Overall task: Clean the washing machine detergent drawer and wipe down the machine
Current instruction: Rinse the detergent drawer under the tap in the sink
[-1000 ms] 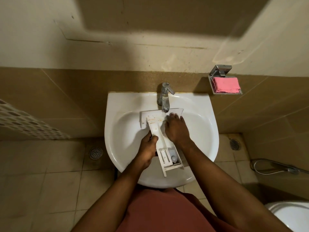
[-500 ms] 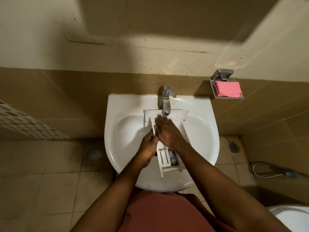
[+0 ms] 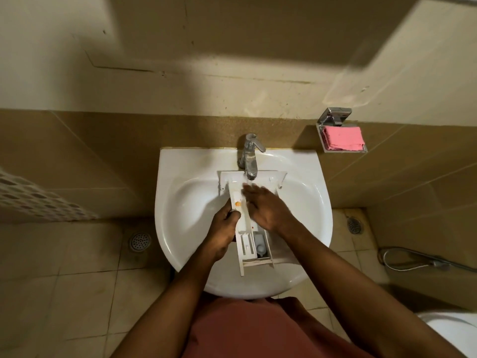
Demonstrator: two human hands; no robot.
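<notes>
The white detergent drawer (image 3: pixel 254 250) lies lengthwise in the white sink (image 3: pixel 304 202), its wide front panel under the chrome tap (image 3: pixel 249 157). Water runs from the tap onto the drawer's far end. My left hand (image 3: pixel 223 229) grips the drawer's left side near its middle. My right hand (image 3: pixel 265 205) lies flat on top of the drawer with fingers spread, fingertips blurred just below the spout. A small orange mark shows on the drawer between my hands. The washing machine is out of view.
A folded pink cloth (image 3: pixel 343 138) sits in a metal wall dish to the right of the sink. Floor drains (image 3: pixel 140 241) lie on the tiled floor at both sides. A hose (image 3: pixel 413 259) and a toilet rim (image 3: pixel 451 329) are at the right.
My right hand slid from the drawer's right side toward its middle under the tap and is rubbing there. The left hand kept its grip; the drawer shifted a little straighter.
</notes>
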